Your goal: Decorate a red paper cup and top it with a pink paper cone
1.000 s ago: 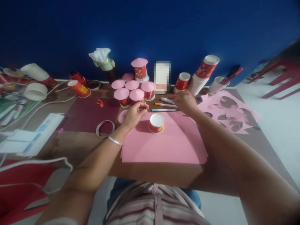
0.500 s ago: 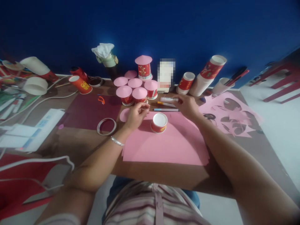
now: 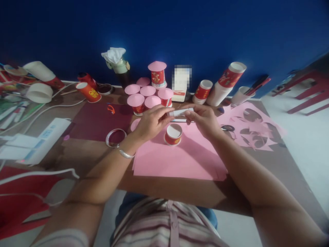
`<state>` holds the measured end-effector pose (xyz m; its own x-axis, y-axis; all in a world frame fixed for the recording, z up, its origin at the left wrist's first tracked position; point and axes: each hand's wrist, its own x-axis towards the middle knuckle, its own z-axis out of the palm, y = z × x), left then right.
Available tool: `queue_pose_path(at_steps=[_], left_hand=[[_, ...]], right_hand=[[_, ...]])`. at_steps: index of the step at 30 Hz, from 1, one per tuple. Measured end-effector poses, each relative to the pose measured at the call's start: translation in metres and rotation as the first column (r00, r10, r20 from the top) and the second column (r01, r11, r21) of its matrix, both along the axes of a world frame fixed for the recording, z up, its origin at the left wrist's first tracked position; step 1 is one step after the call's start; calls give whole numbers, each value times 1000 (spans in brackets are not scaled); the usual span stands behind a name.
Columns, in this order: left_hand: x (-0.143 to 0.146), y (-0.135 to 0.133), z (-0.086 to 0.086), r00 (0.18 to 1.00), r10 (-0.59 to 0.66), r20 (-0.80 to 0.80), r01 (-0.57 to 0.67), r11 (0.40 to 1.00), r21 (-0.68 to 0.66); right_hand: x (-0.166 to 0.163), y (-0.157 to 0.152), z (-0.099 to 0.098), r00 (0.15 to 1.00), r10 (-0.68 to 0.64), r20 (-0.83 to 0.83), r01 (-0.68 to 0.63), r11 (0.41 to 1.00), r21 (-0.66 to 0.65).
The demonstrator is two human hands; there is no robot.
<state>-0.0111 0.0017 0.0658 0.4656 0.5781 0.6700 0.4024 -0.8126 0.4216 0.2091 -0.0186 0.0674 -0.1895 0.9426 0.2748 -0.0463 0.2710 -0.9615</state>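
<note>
Both hands meet above a small red paper cup that stands upside down on a pink paper sheet. My right hand grips a white glue stick held sideways. My left hand pinches the stick's left end, fingers closed on it. Just behind the hands stands a cluster of red cups with pink paper lids. A pink paper disc lies on the table under my left wrist.
A tape roll lies left of the pink sheet, a pen behind the hands. Cut pink paper scraps lie at the right. Stacked cups, a tissue holder, cables and a white power strip crowd the back and left.
My right hand picked the glue stick up from the table and brought it toward the middle. My left hand rose to meet it and now grips its end.
</note>
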Motion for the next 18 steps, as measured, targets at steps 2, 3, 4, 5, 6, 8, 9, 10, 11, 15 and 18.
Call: queue_pose_path(at_steps=[2, 3, 4, 5, 6, 8, 9, 10, 11, 15, 18], left_hand=[[0, -2, 2, 1000, 3, 7, -3, 1000, 19], [-1, -2, 2, 1000, 6, 16, -6, 1000, 10], [-4, -2, 2, 999, 16, 35, -15, 1000, -8], [-7, -2, 2, 997, 34, 67, -32, 999, -30], [-12, -2, 2, 992, 60, 108, -54, 997, -59], [-22, -2, 1, 976, 116, 186, -89, 985, -149], [-26, -1, -1, 972, 128, 195, -88, 975, -204], [-29, -1, -4, 977, 122, 174, -76, 966, -249], [-30, 1, -7, 985, 109, 134, -69, 959, -277], [-20, 10, -27, 995, 63, -84, -85, 952, -295], [-10, 20, -42, 975, 9, -220, -76, 952, -296]], right_hand=[[-1, -2, 0, 1000, -8, -2, 8, 1000, 9], [2, -2, -1, 1000, -23, 8, 23, 1000, 18], [6, -1, -3, 998, -54, 13, 54, 998, 33], [12, 0, -4, 995, -96, 12, 95, 994, 51], [20, 3, -5, 986, -165, -8, 165, 983, 76], [37, 9, -6, 961, -267, -65, 273, 955, 112], [43, 12, -6, 960, -269, -78, 277, 953, 119], [48, 14, -7, 961, -257, -102, 266, 959, 97], [50, 16, -8, 959, -246, -141, 256, 965, 56], [36, 19, -23, 941, -209, -265, 181, 976, -125], [21, 17, -35, 950, -168, -261, 121, 975, -188]])
